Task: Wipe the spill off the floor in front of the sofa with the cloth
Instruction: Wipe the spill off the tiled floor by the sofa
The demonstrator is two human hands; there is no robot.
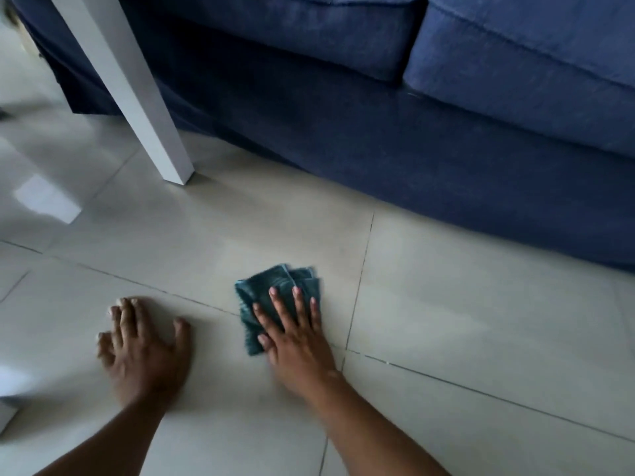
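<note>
Cloth [275, 286] under right hand [295, 338] — floor [481, 321]

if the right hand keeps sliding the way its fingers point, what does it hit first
Probably the sofa. The right hand lies flat on the folded cloth, fingers aimed up and a little left across bare floor. The table leg stands well left of that line, though depth is hard to judge.

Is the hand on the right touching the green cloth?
Touching. The head view shows the right hand lying flat on the cloth, fingers spread across it, pressing it onto the floor.
</note>
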